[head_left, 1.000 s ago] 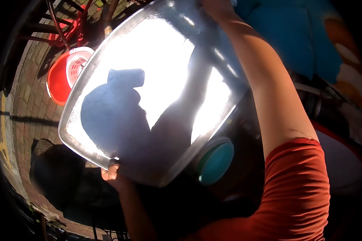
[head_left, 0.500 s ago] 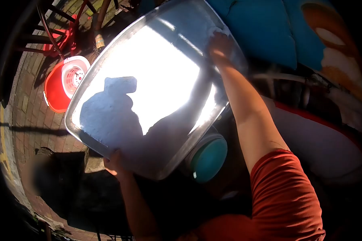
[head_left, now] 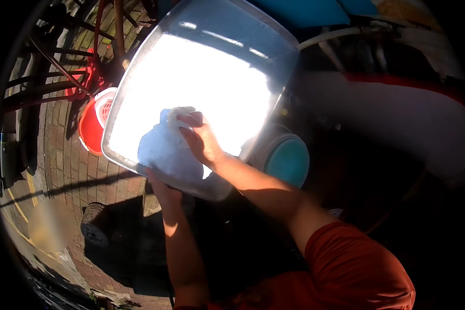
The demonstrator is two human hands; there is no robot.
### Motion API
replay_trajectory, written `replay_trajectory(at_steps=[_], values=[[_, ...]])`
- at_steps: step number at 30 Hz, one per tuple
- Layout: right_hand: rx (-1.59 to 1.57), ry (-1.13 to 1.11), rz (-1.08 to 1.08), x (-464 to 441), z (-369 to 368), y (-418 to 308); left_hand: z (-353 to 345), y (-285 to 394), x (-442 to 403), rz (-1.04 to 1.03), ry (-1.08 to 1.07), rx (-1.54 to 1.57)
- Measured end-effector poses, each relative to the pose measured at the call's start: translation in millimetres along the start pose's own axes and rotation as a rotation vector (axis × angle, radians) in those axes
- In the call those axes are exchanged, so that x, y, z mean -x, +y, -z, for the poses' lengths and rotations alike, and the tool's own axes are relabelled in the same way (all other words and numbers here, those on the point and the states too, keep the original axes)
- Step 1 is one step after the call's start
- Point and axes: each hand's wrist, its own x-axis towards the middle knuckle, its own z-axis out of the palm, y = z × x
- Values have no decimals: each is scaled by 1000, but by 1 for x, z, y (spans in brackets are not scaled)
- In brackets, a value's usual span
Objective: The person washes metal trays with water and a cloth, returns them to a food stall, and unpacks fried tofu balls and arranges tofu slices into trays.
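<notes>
A large, shiny metal tray (head_left: 232,67) with rounded corners is tilted in front of me, its inside glaring in the sun. My left hand (head_left: 163,187) grips its near rim at the lower left; part of the fingers is hidden. Over the inner surface, towards the near end, my right hand (head_left: 202,138) is closed on a crumpled white cloth (head_left: 176,117). The cloth appears to touch the tray. A shadow of my head and arm falls across the metal around both hands.
Left of the tray, a red bucket (head_left: 90,132) with a white strainer insert (head_left: 104,106) stands on the brick paving (head_left: 62,178). A teal-topped tub (head_left: 288,163) is close on the tray's right. Dark metal legs rise at upper left; a pale pipe (head_left: 330,35) runs at upper right.
My right hand has brought the cloth from the tray's far right corner down to its near left part. My left hand still holds the near rim. The view has shifted slightly.
</notes>
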Motion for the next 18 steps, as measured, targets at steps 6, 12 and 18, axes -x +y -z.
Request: replay_trajectory(at_steps=[6,12,18], values=[[826,-311,193,107,-17,0,30,17,-15,-96,-147,-259],[1267,-494,156,76,66,61,23,24,-17,-154,77,-141],[1274,150,-47,-88,127,72,25,31,-7,-192,125,-137]])
